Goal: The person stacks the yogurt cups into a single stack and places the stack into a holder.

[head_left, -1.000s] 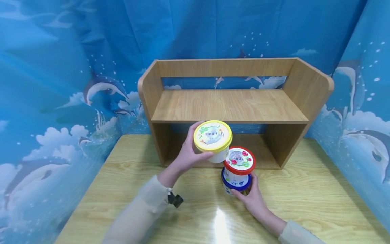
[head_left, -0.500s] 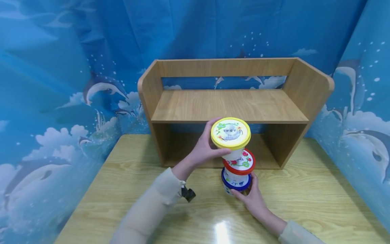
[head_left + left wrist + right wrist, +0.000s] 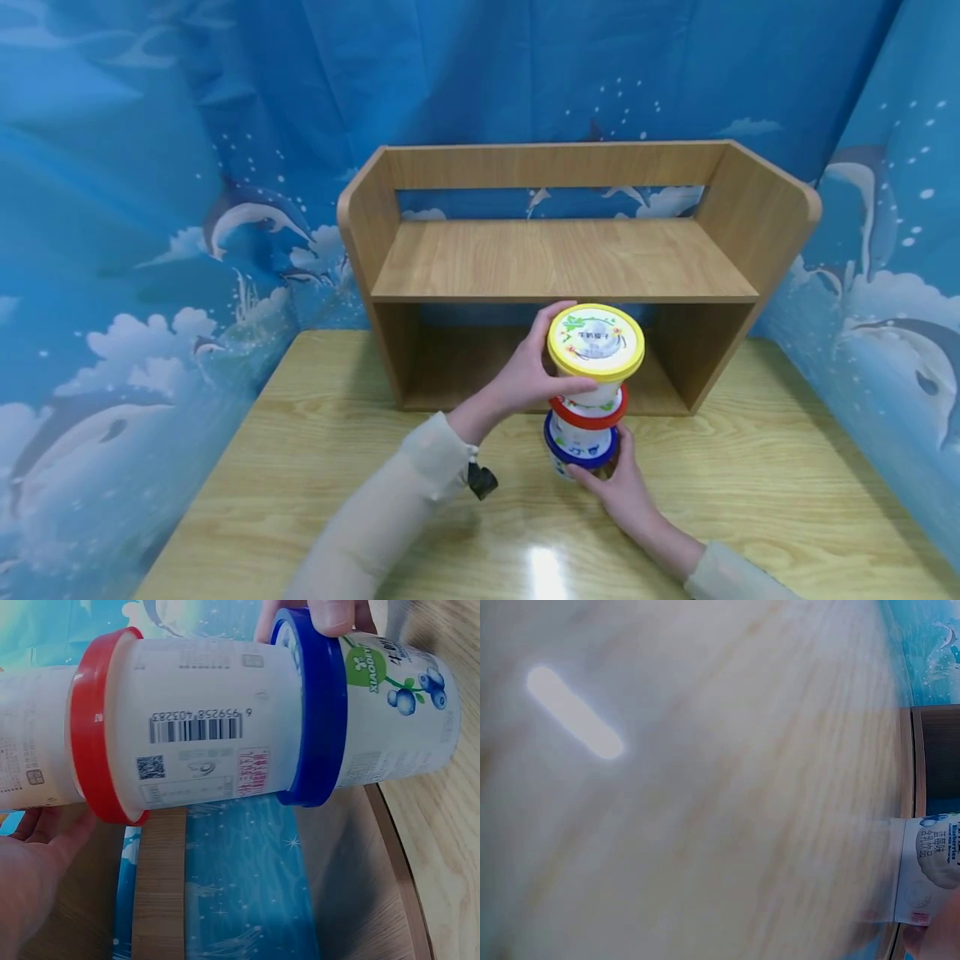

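Three round white tubs with coloured lids stand in a column. My left hand (image 3: 520, 377) grips the yellow-lidded tub (image 3: 596, 342) from its left side, thumb across the front. Below it is the red-lidded tub (image 3: 583, 435), its lid partly covered by the upper tub. In the left wrist view the yellow-lidded tub's base meets the red lid (image 3: 97, 727). At the bottom, my right hand (image 3: 628, 493) holds the blue-lidded tub (image 3: 561, 462), which has blueberries printed on it. The right wrist view catches only part of this blue-lidded tub (image 3: 930, 870) at its right edge.
Behind the tubs stands a two-tier wooden shelf (image 3: 562, 258) on a light wood table (image 3: 337, 492). Its lower front edge is just beyond the column. Blue sea-print curtains (image 3: 150, 250) surround the table at the back and sides. A bright light reflection lies near me.
My left hand has carried the yellow-lidded tub rightward, then down onto the red-lidded tub. My right hand stays on the blue-lidded tub.
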Tool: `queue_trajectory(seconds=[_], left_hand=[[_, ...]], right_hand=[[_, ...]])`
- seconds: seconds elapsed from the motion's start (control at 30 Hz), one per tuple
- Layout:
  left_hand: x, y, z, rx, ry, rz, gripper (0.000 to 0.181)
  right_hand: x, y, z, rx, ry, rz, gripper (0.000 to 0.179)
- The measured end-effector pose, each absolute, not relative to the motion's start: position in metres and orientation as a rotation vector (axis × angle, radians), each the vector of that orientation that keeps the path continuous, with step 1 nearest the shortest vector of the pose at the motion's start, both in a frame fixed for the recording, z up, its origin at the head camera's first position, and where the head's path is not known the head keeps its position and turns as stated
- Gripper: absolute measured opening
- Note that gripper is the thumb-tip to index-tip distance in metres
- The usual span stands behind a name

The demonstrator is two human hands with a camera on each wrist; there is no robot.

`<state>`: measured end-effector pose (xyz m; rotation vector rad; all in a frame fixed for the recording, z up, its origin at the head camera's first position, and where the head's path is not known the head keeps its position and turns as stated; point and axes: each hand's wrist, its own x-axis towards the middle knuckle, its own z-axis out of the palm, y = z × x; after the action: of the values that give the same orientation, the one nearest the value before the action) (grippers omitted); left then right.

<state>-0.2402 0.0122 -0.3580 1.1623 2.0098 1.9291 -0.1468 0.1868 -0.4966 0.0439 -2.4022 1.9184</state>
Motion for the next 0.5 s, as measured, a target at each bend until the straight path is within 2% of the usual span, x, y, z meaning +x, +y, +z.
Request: queue_trajectory(seconds=[0.5], left_hand=[[-0.2407, 0.0166, -0.367, 1.151, 2.057, 1.891, 0.088]], right_hand=[[-0.1469, 0.1873, -0.4964, 0.042, -2.396, 1.927, 0.089]])
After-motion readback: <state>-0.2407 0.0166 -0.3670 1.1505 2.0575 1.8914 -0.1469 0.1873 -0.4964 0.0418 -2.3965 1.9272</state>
